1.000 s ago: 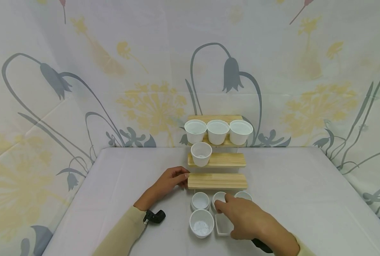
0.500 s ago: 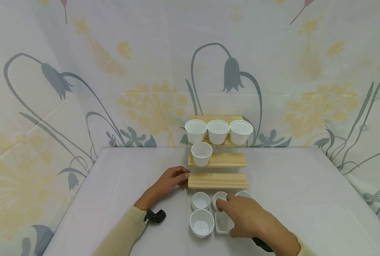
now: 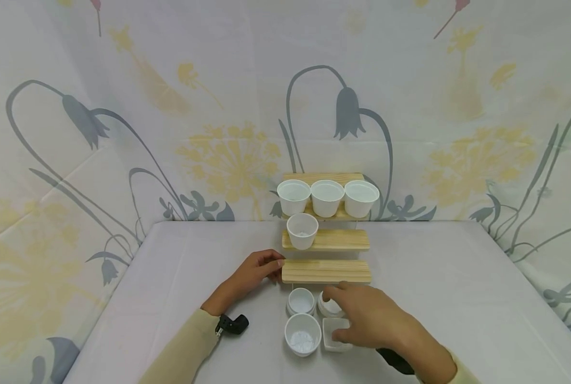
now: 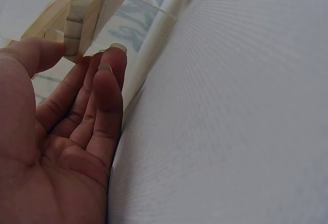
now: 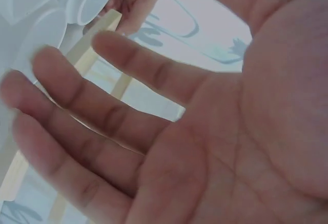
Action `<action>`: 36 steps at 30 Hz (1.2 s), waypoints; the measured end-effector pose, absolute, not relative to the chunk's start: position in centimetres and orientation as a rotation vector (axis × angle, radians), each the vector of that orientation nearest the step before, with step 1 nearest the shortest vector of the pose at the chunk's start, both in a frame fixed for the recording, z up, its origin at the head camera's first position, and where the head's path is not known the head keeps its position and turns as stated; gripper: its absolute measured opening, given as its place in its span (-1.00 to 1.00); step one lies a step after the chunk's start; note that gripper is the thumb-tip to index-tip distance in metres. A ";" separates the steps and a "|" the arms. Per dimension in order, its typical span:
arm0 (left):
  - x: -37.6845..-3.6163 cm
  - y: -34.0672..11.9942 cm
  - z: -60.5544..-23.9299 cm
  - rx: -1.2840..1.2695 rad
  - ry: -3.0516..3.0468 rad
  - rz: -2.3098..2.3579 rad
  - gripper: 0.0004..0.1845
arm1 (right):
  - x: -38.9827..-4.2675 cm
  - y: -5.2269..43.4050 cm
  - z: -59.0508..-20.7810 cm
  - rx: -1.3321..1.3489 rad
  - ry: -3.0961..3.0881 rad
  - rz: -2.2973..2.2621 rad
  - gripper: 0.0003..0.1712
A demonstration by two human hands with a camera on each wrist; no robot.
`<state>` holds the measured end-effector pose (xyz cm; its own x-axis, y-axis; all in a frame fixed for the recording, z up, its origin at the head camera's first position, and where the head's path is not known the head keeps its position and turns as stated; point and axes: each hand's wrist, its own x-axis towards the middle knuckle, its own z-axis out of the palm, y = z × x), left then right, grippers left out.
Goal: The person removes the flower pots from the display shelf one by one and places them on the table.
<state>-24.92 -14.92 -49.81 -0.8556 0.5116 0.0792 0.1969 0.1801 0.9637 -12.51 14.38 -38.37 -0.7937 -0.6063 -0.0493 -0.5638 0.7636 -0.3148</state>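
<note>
A three-step wooden stand sits at the table's middle. Its top step bears three white cups. One white cup is on the middle step. My left hand rests with relaxed fingers against the left end of the lowest step. In front of the stand lie a small white cup, a second small cup, a bigger cup and a square white dish. My right hand hovers over the second small cup and the dish, fingers straight and spread, holding nothing.
The grey tablecloth spreads wide on both sides of the stand. A flowered curtain hangs close behind the table. Black wrist cameras sit on both forearms.
My right hand has slid a little away from me, toward the stand. It now hides the rightmost small cup and uncovers more of the square dish. The left hand has stayed put.
</note>
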 end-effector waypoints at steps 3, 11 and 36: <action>-24.9 -15.0 -49.8 0.679 2.198 1.725 -0.75 | -13.0 14.2 -38.3 -0.921 2.842 -0.480 -0.39; -24.9 -15.1 -49.9 0.700 2.195 1.734 -0.72 | -14.5 13.7 -38.1 -0.864 2.933 -0.728 -0.49; -24.8 -14.8 -49.7 0.679 2.197 1.758 -0.69 | -17.9 12.2 -37.5 -0.718 3.156 -1.104 -0.52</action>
